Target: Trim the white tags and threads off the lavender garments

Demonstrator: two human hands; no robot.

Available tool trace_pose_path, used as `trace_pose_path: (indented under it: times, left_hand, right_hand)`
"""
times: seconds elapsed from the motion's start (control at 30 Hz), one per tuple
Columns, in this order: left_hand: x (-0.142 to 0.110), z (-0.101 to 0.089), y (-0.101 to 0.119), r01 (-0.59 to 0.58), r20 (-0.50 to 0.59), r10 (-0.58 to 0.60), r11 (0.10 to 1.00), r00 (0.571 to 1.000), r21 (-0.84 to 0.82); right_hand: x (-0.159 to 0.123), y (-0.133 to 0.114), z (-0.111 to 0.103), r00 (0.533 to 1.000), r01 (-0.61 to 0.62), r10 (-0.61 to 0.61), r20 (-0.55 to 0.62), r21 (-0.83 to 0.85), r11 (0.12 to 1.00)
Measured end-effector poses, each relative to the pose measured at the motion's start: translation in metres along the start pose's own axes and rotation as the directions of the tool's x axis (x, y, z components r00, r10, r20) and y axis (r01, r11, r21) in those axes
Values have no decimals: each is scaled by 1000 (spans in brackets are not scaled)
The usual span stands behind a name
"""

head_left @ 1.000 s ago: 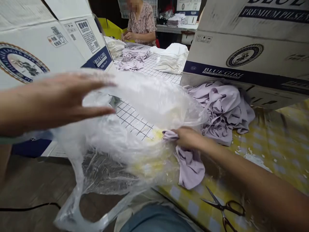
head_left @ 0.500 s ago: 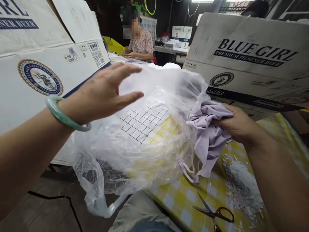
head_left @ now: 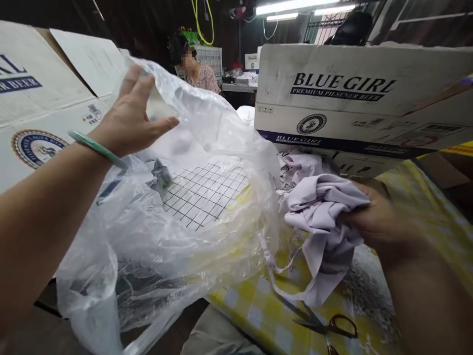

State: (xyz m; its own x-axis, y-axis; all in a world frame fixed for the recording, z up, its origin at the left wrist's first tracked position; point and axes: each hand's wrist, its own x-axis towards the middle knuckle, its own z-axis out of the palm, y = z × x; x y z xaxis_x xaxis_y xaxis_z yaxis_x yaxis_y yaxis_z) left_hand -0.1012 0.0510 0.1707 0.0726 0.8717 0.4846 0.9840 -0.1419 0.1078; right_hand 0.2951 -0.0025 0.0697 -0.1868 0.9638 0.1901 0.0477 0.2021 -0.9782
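With fingers spread, the left hand (head_left: 135, 116) lifts the upper edge of the clear plastic bag (head_left: 177, 217), while just right of the bag's mouth the right hand (head_left: 373, 219) grips a bunched lilac garment (head_left: 321, 217) above the scissors (head_left: 325, 328).

A: Views logged? B: One only, head-worn; faces forward and slightly down over the yellow checked table (head_left: 258, 310); very near, forearms entering from lower left and lower right; cartons fill upper left and upper right; no second view to overlap.
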Motion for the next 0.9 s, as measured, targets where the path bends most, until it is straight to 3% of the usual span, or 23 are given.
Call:
trace_pose_path:
  times: [0.07, 0.17, 0.2, 0.27, 0.33, 0.37, 0.43, 0.47, 0.53, 0.57, 0.63, 0.73, 0.83, 0.9]
  left_hand:
    - [-5, 3, 2, -29, 108, 31, 999, 994, -20]
    - [-28, 0, 22, -123, 200, 139, 988, 970, -92]
    - [-37, -4, 34, -172, 160, 188, 979, 969, -108]
    - [-50, -11, 66, -277, -40, 275, 957, 961, -82]
    - [-53, -10, 105, -393, -231, 390, 919, 891, 37]
    - [-52, -4, 125, -469, -250, 479, 877, 842, 101]
    - [-51, 24, 161, -645, -110, 655, 755, 747, 116]
    - [-53, 44, 175, -696, -43, 699, 714, 713, 74]
    - [-64, 91, 190, -796, 120, 792, 605, 599, -20]
    - [-73, 114, 190, -822, 206, 812, 567, 546, -52]
    - [-91, 152, 174, -826, 361, 783, 561, 506, -60]
    - [-104, 178, 122, -760, 443, 674, 650, 591, 25]
    - [-94, 178, 63, -640, 326, 600, 768, 731, 21]
    - [-82, 171, 35, -607, 270, 591, 794, 760, -28]
  right_hand:
    - [-4, 3, -1, 999, -32, 32, 8, 50, 998]
    - [-7, 1, -8, 995, -8, 17, -102, 86, 996]
    - [-7, -3, -11, 989, 22, -7, -149, 95, 995]
    - [-7, -13, -16, 965, 109, -79, -249, 106, 988]
    - [-8, -26, -18, 935, 198, -149, -321, 125, 972]
    - [-9, -32, -18, 924, 233, -175, -339, 138, 963]
    - [-14, -41, -17, 915, 268, -199, -350, 162, 950]
    - [-18, -43, -18, 913, 278, -206, -352, 167, 946]
    - [-28, -44, -23, 902, 291, -216, -375, 156, 944]
    - [-33, -42, -28, 895, 291, -217, -390, 142, 946]
    - [-44, -36, -41, 888, 270, -202, -412, 111, 956]
    - [-54, -25, -57, 878, 218, -158, -452, 83, 972]
    - [-51, -17, -57, 863, 211, -159, -479, 55, 976]
    - [-43, -14, -50, 857, 226, -192, -478, 13, 974]
